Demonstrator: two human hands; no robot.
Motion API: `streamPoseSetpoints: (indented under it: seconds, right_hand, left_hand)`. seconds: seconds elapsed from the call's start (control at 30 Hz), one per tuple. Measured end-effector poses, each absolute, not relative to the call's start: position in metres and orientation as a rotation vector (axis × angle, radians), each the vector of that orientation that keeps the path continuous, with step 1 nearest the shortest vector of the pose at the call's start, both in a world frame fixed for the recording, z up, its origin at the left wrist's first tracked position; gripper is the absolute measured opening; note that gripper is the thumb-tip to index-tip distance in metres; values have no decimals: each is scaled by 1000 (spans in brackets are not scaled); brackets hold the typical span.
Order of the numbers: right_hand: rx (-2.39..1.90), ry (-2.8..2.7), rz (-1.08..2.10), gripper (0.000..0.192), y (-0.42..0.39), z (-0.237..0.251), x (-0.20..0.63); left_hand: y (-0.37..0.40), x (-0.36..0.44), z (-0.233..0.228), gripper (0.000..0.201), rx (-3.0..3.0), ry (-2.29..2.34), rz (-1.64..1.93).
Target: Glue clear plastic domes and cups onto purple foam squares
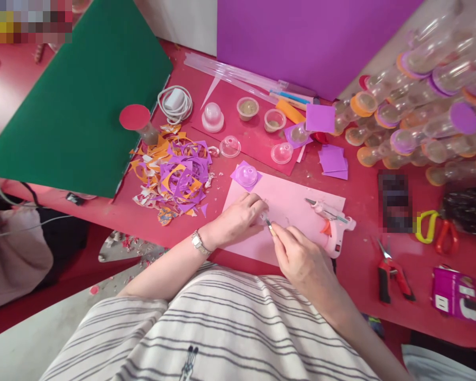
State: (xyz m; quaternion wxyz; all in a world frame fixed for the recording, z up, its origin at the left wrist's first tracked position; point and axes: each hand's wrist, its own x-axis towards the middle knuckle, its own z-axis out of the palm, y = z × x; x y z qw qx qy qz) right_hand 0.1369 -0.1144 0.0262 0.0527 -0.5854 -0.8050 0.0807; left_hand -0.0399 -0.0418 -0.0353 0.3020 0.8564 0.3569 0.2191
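Note:
My left hand (240,218) is closed, its fingertips pinching a small clear plastic piece (264,216) above the pink sheet (285,190). Gripped in my right hand (301,256) is a slim tool (269,225) with a pale handle and a dark metal end. Its tip meets the plastic piece; the exact kind of tool is too small to tell. Beyond my left hand, a clear dome lid (246,175) rests on a purple square. To the right of my hands, a pink glue gun (335,225) lies on the sheet.
Purple and orange paper scraps (182,177) are heaped at left. Small cups (248,108) and dome lids (230,146) stand behind the sheet. Clear bottles (412,137) are stacked at right, with purple squares (333,161), red-handled snips (392,275) and scissors (427,227) nearby.

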Motion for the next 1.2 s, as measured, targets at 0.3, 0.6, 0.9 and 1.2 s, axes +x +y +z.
streamPoseSetpoints:
  seconds: [0.3,0.6,0.9,1.2]
  right_hand:
    - [-1813,-2437,252,34,-111,25,136]
    - [-1776,-2464,142,34,-105,25,134]
    - [-1752,-2435,202,34,-115,27,136]
    - [-1763,-2428,204,34,-108,24,135]
  left_hand:
    - [-42,-40,-34,26,2274,932,583]
    - [-41,-39,-37,28,2285,930,585]
    - [-42,-40,-36,27,2278,952,586]
    - [-42,-39,-38,29,2266,948,580]
